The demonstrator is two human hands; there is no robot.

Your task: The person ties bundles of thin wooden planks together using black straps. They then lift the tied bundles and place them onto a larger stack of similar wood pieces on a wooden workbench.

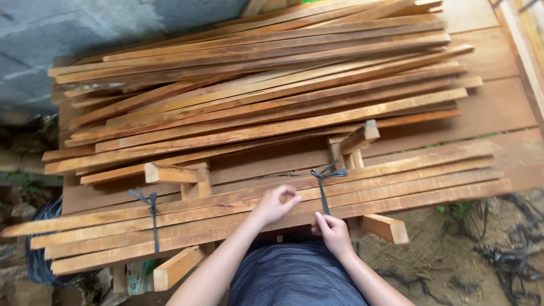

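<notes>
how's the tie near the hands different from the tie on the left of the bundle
The right tie sits between the left hand and the right hand, whose fingers touch its lower end; the left tie is untouched. The right tie's knot ends spread wide on top of the slats; the left tie's knot is smaller and tighter. Both are dark cords wrapped across the same bundle.

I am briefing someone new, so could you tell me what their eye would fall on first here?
A big loose heap of wooden slats fills the upper half of the view. In front lies a flat bundle of slats bound by two dark ties, the left tie and the right tie. The left hand and right hand work at the right tie.
</notes>
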